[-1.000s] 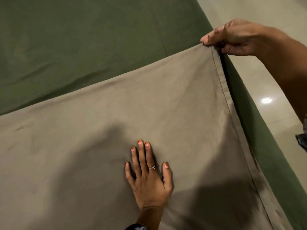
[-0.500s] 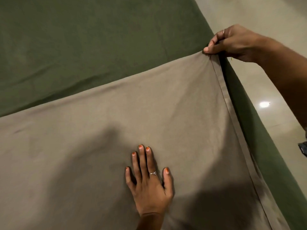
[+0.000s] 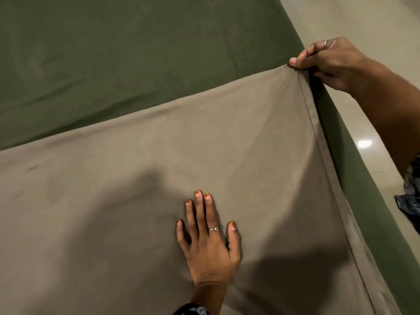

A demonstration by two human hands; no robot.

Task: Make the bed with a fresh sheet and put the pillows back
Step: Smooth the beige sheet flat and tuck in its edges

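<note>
Sheet, the taupe one, lies spread over the near part of the bed, its far edge running slantwise across the green-covered mattress and its hemmed side edge lying along the mattress's right border. I read this as the fresh sheet part-way through being drawn up the bed; no pillows show from the head camera.

My right hand has the far right corner of the cloth pinched between thumb and curled fingers, right at the bed's edge, with fine creases fanning out from the pinch. My left hand lies flat on the sheet nearer me, fingers straight and slightly spread, holding nothing, just pressing the cloth down.

What worries me from here:
- The left palm anchors the cloth. If I pull the corner onward with that weight kept on, I judge the fabric between the two hands will only tighten and skew, leaving the far edge even more slanted.
- The hold on the corner is a small pinch on thin fabric; a sharp tug could slip it free, and the corner would likely drop off the side toward the tiled floor.
- Lifting the palm too soon might let the whole sheet slide toward the pull, bunching it and baring the near side.
- The far left of the sheet is out of my reach, so that end may lag behind.
</note>
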